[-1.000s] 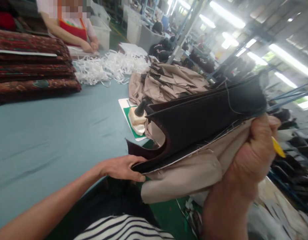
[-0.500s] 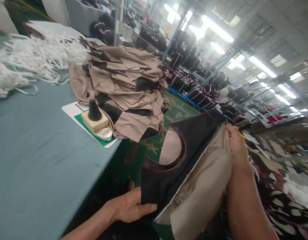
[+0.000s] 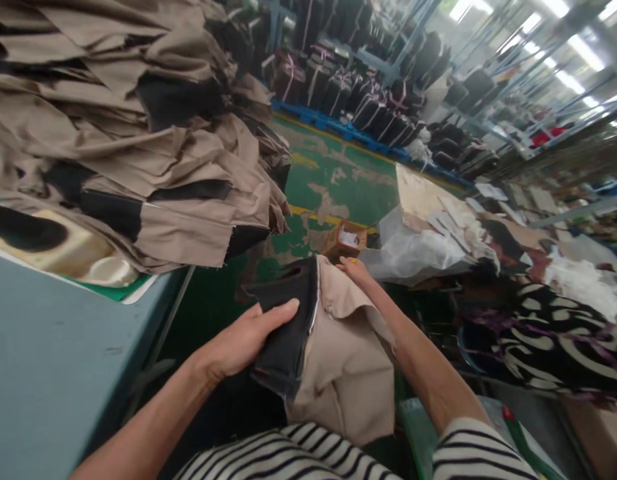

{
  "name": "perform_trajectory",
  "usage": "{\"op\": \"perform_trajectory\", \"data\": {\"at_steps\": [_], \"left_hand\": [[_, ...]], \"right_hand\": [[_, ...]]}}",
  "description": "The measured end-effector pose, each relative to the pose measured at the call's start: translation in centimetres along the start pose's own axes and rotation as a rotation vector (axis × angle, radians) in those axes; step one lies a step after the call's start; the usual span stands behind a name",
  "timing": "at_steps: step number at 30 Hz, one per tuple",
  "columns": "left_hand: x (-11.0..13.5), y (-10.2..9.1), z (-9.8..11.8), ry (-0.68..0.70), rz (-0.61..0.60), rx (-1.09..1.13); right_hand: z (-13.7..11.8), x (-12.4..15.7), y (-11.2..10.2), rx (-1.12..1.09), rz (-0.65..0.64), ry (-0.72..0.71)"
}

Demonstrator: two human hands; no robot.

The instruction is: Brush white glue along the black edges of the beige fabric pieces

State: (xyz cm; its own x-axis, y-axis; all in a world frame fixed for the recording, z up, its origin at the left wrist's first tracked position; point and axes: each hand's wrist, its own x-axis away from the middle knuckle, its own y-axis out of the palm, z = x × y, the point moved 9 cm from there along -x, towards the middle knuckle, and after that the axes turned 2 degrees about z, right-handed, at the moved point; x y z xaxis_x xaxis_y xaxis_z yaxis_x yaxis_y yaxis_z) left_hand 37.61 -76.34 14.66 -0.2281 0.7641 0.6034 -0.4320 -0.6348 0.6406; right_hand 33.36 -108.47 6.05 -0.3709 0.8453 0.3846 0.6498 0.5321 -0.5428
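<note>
"Well, what occupies the left of the scene?"

"A pale blue worktop [image 3: 33, 373], where a cream block [image 3: 81, 253] topped by a black knob sits on a green sheet [image 3: 119, 291]. Just beside it, a heap of beige and black fabric [image 3: 188, 180] spills past the edge."

"And the hands?"

"The left hand [image 3: 243, 333] is clamped on the black panel of a black-and-beige fabric piece [image 3: 333, 353], thumb across the front. The piece hangs before a striped shirt [image 3: 288, 453], right of the worktop, its beige side drooping in loose folds."

"The right?"

"The right hand [image 3: 355, 270], apart from the left, is at the piece's far edge; cloth hides part of it, so how tightly it closes cannot be told."

"Beyond?"

"An open cardboard box [image 3: 348, 237] near that hand; behind it, dark tied bundles [image 3: 368, 107] line a blue pallet [image 3: 318, 120]. Farther right lie clear plastic sheeting [image 3: 418, 247] and a black-and-cream patterned bundle [image 3: 563, 340]."
</note>
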Motion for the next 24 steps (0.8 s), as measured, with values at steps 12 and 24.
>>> {"op": "perform_trajectory", "data": {"at_steps": [12, 24], "left_hand": [[-2.9, -2.7, 1.0, 0.077, 0.353, 0.134], [3.4, -3.2, 2.6, 0.351, 0.334, 0.094]], "right_hand": [[-8.1, 21.4, -3.4, -0.204, -0.248, -1.19], [-11.9, 26.9, 1.9, -0.21, -0.136, -1.349]]}}
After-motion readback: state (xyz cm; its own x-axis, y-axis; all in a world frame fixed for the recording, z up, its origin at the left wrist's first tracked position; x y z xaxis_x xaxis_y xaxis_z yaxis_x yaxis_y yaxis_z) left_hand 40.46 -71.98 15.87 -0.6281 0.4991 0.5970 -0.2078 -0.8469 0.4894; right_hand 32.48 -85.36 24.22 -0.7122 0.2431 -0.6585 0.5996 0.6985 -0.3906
